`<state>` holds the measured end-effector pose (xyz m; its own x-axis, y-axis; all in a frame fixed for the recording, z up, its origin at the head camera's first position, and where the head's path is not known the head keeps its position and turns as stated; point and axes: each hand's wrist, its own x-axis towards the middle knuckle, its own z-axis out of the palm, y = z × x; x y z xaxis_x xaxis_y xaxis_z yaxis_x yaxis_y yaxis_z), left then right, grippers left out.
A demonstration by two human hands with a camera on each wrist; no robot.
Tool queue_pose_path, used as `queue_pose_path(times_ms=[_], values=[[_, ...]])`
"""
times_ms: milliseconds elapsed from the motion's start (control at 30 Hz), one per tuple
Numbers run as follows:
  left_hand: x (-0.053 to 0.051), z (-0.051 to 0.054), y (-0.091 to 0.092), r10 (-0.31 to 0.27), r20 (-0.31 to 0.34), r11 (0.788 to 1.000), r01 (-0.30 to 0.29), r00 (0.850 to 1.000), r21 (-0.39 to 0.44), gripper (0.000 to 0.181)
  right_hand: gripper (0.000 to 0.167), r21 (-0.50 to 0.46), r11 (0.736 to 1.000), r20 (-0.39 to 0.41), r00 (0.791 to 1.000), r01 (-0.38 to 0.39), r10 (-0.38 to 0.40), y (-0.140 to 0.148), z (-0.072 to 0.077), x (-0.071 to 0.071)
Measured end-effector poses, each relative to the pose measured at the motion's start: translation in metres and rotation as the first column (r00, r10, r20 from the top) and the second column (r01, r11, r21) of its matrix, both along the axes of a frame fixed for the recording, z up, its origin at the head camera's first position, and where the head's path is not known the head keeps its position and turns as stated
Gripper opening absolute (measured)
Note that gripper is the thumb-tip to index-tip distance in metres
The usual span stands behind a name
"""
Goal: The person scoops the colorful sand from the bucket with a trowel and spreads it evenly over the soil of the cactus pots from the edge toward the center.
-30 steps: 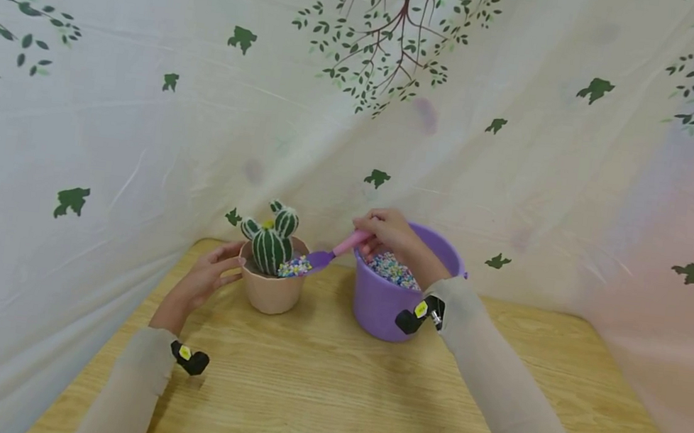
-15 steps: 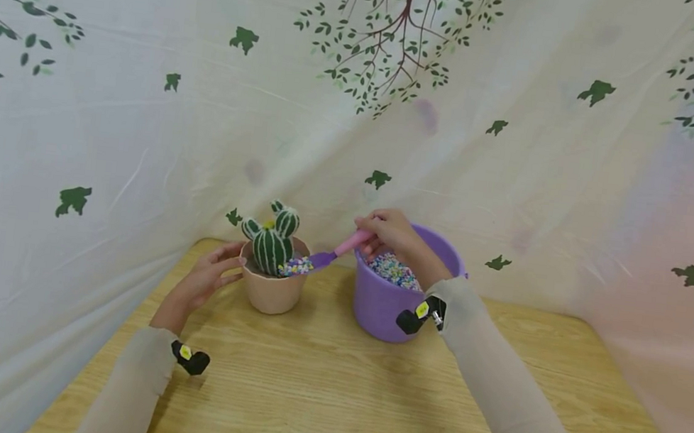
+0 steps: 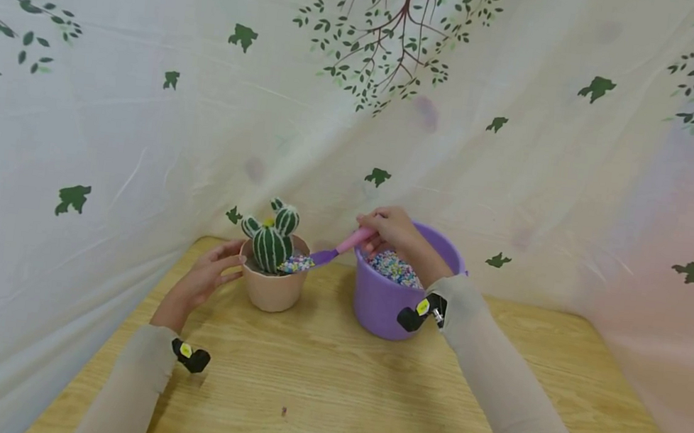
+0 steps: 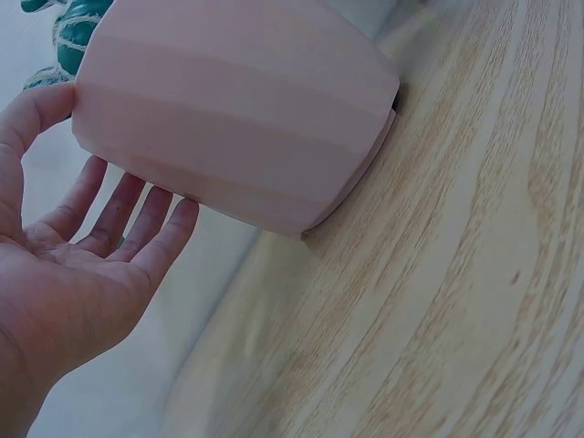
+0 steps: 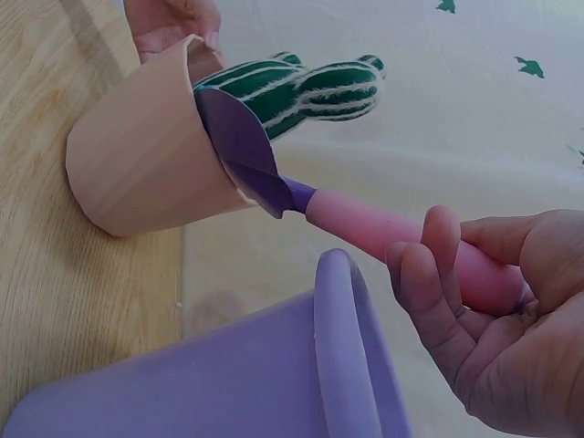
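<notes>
A pink flowerpot [image 3: 272,292] with a green-and-white striped cactus [image 3: 269,249] stands on the left. My left hand [image 3: 203,279] touches the pot's left side with spread fingers; in the left wrist view, the thumb and fingertips of my left hand [image 4: 82,246] meet the pot [image 4: 228,109]. Around the pink handle of a purple scoop [image 3: 325,257], my right hand [image 3: 397,236] is curled. Colourful beads [image 3: 297,263] lie at the scoop's tip, beside the cactus. In the right wrist view, the scoop's blade [image 5: 239,146] hangs over the pot's rim, hiding part of the inside.
A purple bucket [image 3: 383,310] holding many colourful small beads [image 3: 392,268] stands below my right wrist. One tiny dark speck [image 3: 284,411] lies on the wooden table [image 3: 251,377] near the front. Behind hangs a pale cloth [image 3: 329,143] printed with leaves.
The scoop has shifted very slightly to the right at the pot's rim. A tiny speck now shows on the front part of the table. My left hand stays against the pot.
</notes>
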<state>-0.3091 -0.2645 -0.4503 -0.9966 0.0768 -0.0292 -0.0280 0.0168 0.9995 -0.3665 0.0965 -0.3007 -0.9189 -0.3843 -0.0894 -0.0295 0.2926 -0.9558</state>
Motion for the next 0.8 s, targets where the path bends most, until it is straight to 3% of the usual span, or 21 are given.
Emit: queue_pose_path(times_ms=[800], values=[[-0.0003,-0.0007,-0.0007,-0.006,-0.028,1.000,0.006,1.000,0.002,0.063,0.025,-0.012,1.000,0.005,1.000,0.004,-0.004,0.0012,-0.0012,-0.0004]])
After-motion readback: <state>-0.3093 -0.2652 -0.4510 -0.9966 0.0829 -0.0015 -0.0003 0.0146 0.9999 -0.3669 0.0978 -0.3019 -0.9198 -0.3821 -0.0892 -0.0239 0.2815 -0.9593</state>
